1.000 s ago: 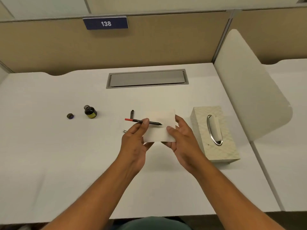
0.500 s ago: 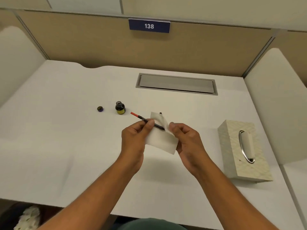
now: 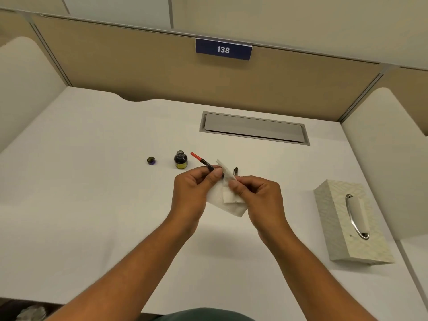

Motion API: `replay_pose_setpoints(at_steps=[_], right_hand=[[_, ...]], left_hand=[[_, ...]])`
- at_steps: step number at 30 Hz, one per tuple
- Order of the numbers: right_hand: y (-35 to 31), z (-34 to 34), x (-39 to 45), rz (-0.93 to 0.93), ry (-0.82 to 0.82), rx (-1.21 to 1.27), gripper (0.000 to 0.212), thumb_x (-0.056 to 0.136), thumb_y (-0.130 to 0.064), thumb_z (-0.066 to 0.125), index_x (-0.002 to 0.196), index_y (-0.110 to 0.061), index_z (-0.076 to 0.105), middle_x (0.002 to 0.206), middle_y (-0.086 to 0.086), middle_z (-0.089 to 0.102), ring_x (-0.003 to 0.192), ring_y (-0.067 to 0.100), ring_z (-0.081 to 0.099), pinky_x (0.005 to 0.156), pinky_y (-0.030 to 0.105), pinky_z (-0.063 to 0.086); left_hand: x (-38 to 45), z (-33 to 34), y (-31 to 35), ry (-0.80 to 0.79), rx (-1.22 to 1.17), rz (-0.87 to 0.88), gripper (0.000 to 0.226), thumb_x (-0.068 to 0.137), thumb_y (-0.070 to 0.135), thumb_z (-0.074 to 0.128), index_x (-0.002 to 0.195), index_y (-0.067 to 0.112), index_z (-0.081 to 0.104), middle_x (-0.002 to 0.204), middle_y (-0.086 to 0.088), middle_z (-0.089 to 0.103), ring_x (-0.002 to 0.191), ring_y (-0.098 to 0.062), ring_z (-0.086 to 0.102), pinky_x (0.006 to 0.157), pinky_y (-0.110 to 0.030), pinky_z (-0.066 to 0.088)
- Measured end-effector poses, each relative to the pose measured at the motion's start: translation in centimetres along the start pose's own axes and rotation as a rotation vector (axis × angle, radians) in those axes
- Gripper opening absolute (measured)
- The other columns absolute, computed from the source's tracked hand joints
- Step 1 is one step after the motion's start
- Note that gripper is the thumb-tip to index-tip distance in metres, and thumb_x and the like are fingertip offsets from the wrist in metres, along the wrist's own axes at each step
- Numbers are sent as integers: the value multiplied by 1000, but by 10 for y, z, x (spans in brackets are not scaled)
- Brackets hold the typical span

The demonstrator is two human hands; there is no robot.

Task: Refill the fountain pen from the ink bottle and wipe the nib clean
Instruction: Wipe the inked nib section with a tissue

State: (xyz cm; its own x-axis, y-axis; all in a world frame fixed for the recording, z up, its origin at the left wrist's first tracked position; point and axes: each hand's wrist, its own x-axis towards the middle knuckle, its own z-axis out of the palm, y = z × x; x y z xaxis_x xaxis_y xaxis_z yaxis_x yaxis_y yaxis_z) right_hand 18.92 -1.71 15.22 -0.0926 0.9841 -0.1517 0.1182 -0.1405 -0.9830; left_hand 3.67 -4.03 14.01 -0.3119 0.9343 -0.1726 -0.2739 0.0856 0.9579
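Note:
My left hand grips a slim black fountain pen with a red end that points up and to the left. Its nib end is hidden inside a white tissue, which my right hand pinches and folds around it. Both hands hover above the middle of the white desk. An open ink bottle with dark ink stands just beyond my left hand. Its small round cap lies further left. A dark pen part rests on the desk behind the tissue.
A pale patterned tissue box with a chrome-rimmed slot stands at the right. A grey cable hatch is set into the desk at the back. Partition walls close in the back and both sides, with a blue sign reading 138.
The tissue, flat behind the pen a second ago, is now folded around the nib by my right hand. The pen has tilted, red end up-left. The camera view has swung left.

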Motion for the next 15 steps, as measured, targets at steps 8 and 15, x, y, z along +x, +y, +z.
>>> replay_pose_setpoints(at_steps=[8, 15], right_hand=[[-3, 38, 3, 328, -103, 437, 18, 98, -15, 67, 107, -4, 77, 102, 6, 82, 90, 17, 78, 73, 25, 62], [-2, 69, -4, 187, 163, 385, 19, 92, -18, 75, 108, -8, 78, 104, 5, 82, 107, 29, 75, 103, 43, 57]], left_hand=[[15, -37, 11, -79, 98, 90, 14, 99, 13, 67, 97, 20, 79, 96, 6, 82, 99, -13, 76, 96, -36, 58], [19, -61, 16, 47, -98, -11, 19, 100, 22, 67, 115, 16, 77, 120, -2, 77, 107, -23, 76, 78, -36, 64]])
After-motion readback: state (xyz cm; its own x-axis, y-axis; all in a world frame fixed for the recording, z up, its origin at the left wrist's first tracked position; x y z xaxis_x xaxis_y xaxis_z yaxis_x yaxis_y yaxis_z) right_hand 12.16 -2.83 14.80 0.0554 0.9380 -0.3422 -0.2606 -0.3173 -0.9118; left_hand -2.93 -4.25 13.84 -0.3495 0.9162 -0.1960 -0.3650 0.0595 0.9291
